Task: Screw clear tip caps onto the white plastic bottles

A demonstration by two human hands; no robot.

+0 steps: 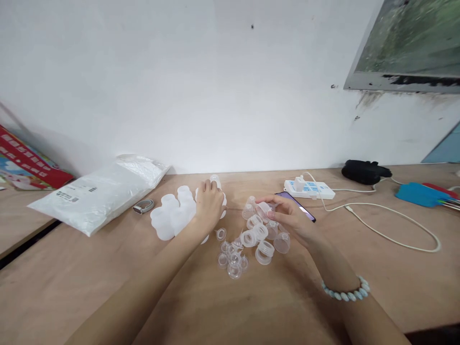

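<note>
My left hand [209, 203] is bent down over the right end of a group of frosted white plastic pieces [168, 216] with rounded outlines. Its fingers are curled in, and what they grip, if anything, is hidden beneath them. A translucent piece [215, 179] shows just past the fingertips. My right hand [285, 212] pinches a clear plastic piece [265, 208] between thumb and fingers, at the back of a loose pile. In that pile lie threaded clear rings [265, 249] and dome-like clear cups [282, 243]. Small round clear caps [234, 261] are clustered nearer to me.
Behind my right hand lie a phone [307, 214] and a white power strip [325, 191] with a looping cable [398, 244]. To the left are a watch-like band [143, 206] and a white plastic bag [108, 191]. A black case [364, 171] and blue item [419, 194] sit far right.
</note>
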